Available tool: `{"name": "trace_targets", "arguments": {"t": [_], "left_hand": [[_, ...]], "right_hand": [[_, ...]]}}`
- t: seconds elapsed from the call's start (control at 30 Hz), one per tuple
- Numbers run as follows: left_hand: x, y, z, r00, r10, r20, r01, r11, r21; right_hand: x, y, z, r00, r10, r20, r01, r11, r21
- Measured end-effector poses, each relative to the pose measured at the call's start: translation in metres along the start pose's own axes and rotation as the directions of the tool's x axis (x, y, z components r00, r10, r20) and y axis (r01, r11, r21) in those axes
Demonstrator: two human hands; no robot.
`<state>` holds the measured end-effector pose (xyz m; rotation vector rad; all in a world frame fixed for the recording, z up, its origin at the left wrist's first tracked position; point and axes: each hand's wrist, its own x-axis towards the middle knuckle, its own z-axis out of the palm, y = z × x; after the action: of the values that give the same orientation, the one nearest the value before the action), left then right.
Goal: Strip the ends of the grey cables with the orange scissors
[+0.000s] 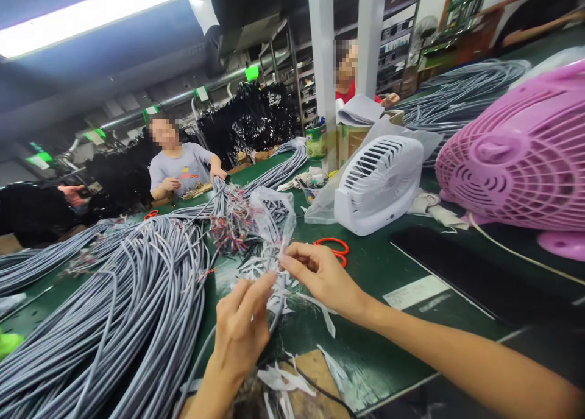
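My left hand is closed, thumb and forefinger pinched at the upper end of a grey cable that curves up from below. Close beside it, my right hand also pinches with its fingertips, at nearly the same spot; what lies between them is too small to make out. Under and behind both hands are white scraps of strip material and a clear plastic bag. Just beyond lies a bunch of stripped cable ends with coloured wires. Red-handled scissors rest past my right hand.
Large bundles of grey cable cover the left of the green table. To the right stand a white fan and a pink fan, near a dark flat panel. Across the table a person handles cables.
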<state>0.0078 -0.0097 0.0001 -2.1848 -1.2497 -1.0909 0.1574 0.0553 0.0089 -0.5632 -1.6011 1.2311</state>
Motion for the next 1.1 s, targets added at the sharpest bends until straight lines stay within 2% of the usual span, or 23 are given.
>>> {"name": "trace_targets", "arguments": {"t": [0.07, 0.13, 0.23, 0.27, 0.33, 0.37, 0.43, 0.5, 0.57, 0.63, 0.7, 0.8, 0.87, 0.93, 1.1], "left_hand": [[0.0, 0.0, -0.001, 0.999, 0.012, 0.052, -0.013, 1.0, 0.018], [0.0, 0.001, -0.001, 0.995, -0.012, 0.097, 0.015, 0.999, -0.028], [0.001, 0.004, -0.001, 0.982, -0.125, 0.14, 0.159, 0.949, -0.272], [0.001, 0.006, 0.0, 0.969, -0.182, 0.168, 0.235, 0.886, -0.399], [0.0, 0.008, 0.002, 0.917, -0.304, 0.26, 0.399, 0.654, -0.643], [0.0, 0.009, 0.003, 0.881, -0.346, 0.322, 0.464, 0.503, -0.729], [0.001, 0.011, 0.005, 0.819, -0.382, 0.427, 0.534, 0.236, -0.812], [0.002, 0.011, 0.006, 0.785, -0.384, 0.487, 0.552, 0.077, -0.83], [0.003, 0.011, 0.005, 0.766, -0.369, 0.527, 0.566, -0.003, -0.824], [0.005, 0.011, 0.005, 0.755, -0.372, 0.54, 0.573, -0.027, -0.819], [0.006, 0.012, 0.005, 0.745, -0.415, 0.523, 0.569, -0.013, -0.822], [0.007, 0.013, 0.005, 0.715, -0.526, 0.46, 0.58, 0.081, -0.81], [0.006, 0.015, 0.006, 0.682, -0.595, 0.425, 0.619, 0.161, -0.769], [0.005, 0.015, 0.007, 0.641, -0.657, 0.396, 0.655, 0.199, -0.729], [0.002, 0.013, 0.012, 0.536, -0.789, 0.299, 0.642, 0.151, -0.752]], "right_hand": [[0.001, 0.002, 0.0, 1.0, 0.012, -0.013, -0.011, 0.999, 0.04], [0.005, 0.004, -0.002, 0.996, 0.053, -0.074, -0.043, 0.99, 0.137], [0.013, 0.006, -0.009, 0.962, 0.144, -0.233, -0.053, 0.932, 0.358], [0.016, 0.006, -0.011, 0.948, 0.164, -0.272, -0.037, 0.907, 0.418], [0.018, 0.005, -0.013, 0.952, 0.164, -0.257, -0.013, 0.865, 0.501], [0.017, 0.004, -0.013, 0.972, 0.137, -0.19, -0.017, 0.851, 0.525], [0.013, 0.003, -0.011, 0.998, 0.047, 0.03, -0.056, 0.838, 0.543], [0.007, 0.002, -0.006, 0.973, -0.014, 0.231, -0.114, 0.842, 0.528], [0.003, 0.003, -0.002, 0.951, 0.014, 0.31, -0.178, 0.842, 0.509], [0.001, 0.004, 0.001, 0.954, 0.095, 0.283, -0.232, 0.833, 0.502], [0.002, 0.004, 0.002, 0.968, 0.162, 0.19, -0.236, 0.839, 0.49], [0.004, 0.005, 0.002, 0.979, 0.194, 0.067, -0.203, 0.871, 0.447], [0.005, 0.005, 0.003, 0.98, 0.192, 0.052, -0.196, 0.884, 0.424], [0.004, 0.006, 0.005, 0.981, 0.192, 0.042, -0.192, 0.89, 0.415], [-0.003, 0.011, 0.015, 0.986, 0.163, -0.031, -0.142, 0.927, 0.347]]}}
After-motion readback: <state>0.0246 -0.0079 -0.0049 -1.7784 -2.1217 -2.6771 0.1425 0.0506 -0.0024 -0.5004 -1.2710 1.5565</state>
